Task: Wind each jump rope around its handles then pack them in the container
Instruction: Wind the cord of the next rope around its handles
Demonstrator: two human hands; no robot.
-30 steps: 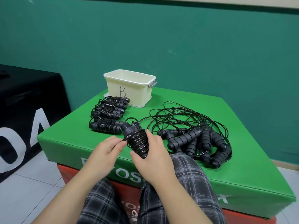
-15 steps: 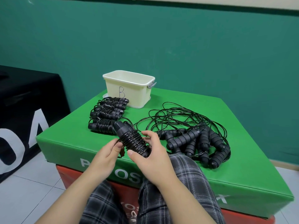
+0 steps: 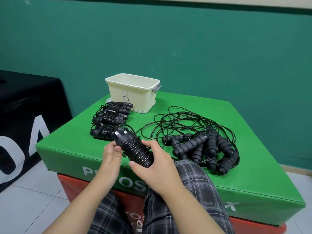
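I hold one black jump rope with its thin glossy cord wound around its paired handles (image 3: pixel 135 150) in front of me, above the near edge of the green padded vinyl block (image 3: pixel 253 186). My right hand (image 3: pixel 156 163) grips the lower part of this bundle, with the thumb under it and the fingers curled over the coils. My left hand (image 3: pixel 112 154) touches the bundle from the left side, and its fingertips seem to pinch the cord near the coils, but I cannot tell exactly where the free end is.

I judge that the winding of this rope is almost finished; what remains is to fix the last loop so it does not spring open. The next move, I think, calls for keeping the coils tight under the right hand while the left tucks the end in, and then laying the bundle down.

A row of already wound black rope bundles (image 3: pixel 109 122) lies on the block, just in front of the cream plastic container marked with a letter B (image 3: pixel 133 92). From here I see nothing in the container, though its bottom is hidden. To the right lies the tangled pile of unwound black ropes with ribbed handles (image 3: pixel 202 144), so many ropes are not yet done, and packing has not begun.
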